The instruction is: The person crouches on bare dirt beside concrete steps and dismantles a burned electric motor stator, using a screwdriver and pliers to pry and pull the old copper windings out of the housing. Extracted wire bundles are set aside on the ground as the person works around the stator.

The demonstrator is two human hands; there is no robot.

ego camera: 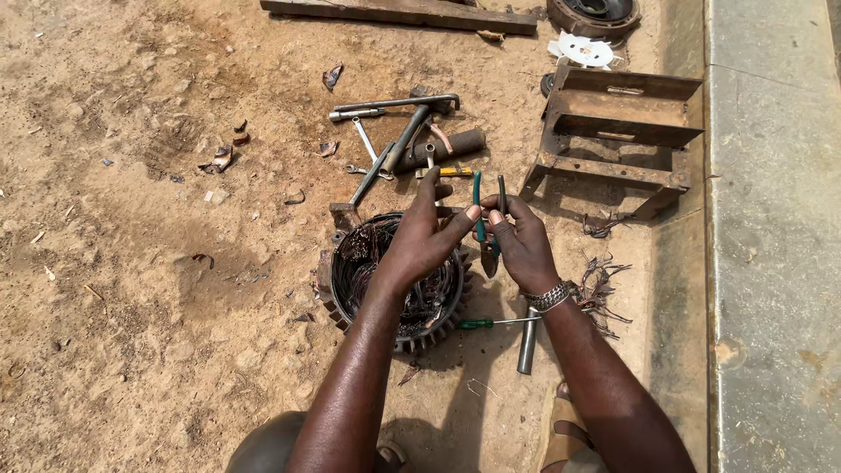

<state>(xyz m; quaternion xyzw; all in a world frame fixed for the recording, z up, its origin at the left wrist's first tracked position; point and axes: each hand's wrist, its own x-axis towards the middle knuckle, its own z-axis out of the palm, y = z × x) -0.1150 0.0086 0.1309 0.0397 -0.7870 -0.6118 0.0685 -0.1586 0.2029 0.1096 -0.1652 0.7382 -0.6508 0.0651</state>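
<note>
Nearest the camera, both forearms reach out over sandy ground. Right hand [523,245] (a metal bracelet at its wrist) has its grip clamped on green-handled pliers [484,229], held upright. Left hand [424,238] pinches one green handle near its top with thumb and forefinger, other fingers loose. Beneath them sits a round motor stator [363,263] full of copper windings. Beyond lie scattered tools [399,131] and a rusty metal frame [618,131].
</note>
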